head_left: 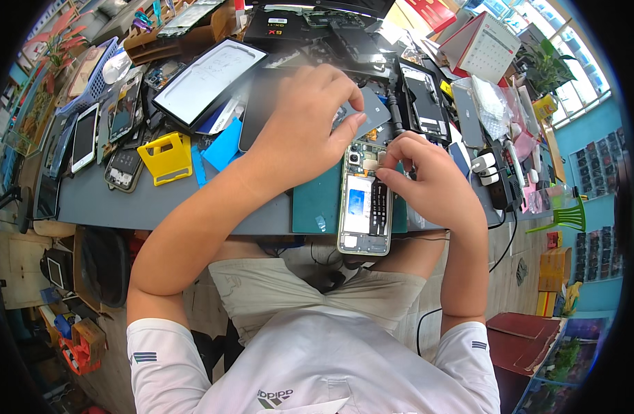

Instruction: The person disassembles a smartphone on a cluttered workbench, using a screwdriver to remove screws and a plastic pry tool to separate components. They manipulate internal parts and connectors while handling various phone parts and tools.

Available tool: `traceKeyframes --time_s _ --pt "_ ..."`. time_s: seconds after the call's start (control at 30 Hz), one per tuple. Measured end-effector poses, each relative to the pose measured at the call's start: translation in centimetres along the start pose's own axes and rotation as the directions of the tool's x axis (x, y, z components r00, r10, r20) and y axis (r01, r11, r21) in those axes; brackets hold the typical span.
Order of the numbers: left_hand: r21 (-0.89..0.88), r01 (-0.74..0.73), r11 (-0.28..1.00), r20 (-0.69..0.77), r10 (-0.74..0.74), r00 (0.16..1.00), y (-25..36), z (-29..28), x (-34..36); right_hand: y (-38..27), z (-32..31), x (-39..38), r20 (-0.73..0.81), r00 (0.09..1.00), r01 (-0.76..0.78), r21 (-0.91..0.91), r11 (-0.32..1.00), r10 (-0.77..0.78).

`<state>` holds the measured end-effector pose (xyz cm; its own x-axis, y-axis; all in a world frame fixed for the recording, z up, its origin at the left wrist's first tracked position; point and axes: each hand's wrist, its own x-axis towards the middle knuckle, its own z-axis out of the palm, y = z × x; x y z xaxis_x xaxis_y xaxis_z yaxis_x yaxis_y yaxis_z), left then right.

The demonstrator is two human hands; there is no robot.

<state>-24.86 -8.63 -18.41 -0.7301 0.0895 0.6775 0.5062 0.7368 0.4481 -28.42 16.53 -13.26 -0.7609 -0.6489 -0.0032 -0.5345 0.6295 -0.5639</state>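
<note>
An opened smartphone [355, 238] with its back cover off lies lengthwise in front of me on a dark green mat [313, 207]. Its camera, circuit board and a black-labelled battery area show, and its lower end reaches past the desk's front edge. My right hand [430, 176] rests at its upper right side, thumb and forefinger pinched together over the board; anything between them is too small to make out. Raised above the desk just beyond the phone is my left hand [313, 114], its thumb and forefinger tips drawn close together. I cannot make out anything between them.
Left of the mat stand a yellow phone holder [166, 159] and a white-screened panel [210, 83]. Several phones and parts crowd the desk, including a white phone [86, 138]. White plugs [484, 165] sit in a black power strip at right; a calendar [486, 45] stands behind.
</note>
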Motion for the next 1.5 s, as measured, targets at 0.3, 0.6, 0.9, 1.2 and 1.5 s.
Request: traceKeyframes --time_s 0.3,0.6,0.9,1.2,1.5 --pt "-0.012 -0.007 1.000 0.086 0.008 0.996 0.2 -0.2 -0.1 -0.2 -0.8 -3.2 -0.006 1.000 0.006 0.592 0.806 -0.003" --pt "-0.164 -0.066 0.984 0.279 0.110 0.954 0.9 0.2 -0.4 1.3 1.0 -8.1 -0.127 0.908 0.371 0.685 0.627 -0.398" --pt "-0.197 -0.016 0.980 0.327 0.081 0.942 0.0 -0.4 -0.1 1.4 5.3 -9.9 -0.379 0.858 0.505 0.499 0.704 -0.347" --pt "-0.080 -0.013 0.997 0.439 0.047 0.897 0.7 -0.4 -0.3 1.4 7.5 -8.9 -0.351 0.787 0.541 -0.002 0.841 -0.508" --pt "-0.095 -0.017 0.995 0.449 0.058 0.891 1.3 -0.1 -0.1 2.1 8.4 -8.0 -0.385 0.664 0.592 -0.253 0.765 -0.641"
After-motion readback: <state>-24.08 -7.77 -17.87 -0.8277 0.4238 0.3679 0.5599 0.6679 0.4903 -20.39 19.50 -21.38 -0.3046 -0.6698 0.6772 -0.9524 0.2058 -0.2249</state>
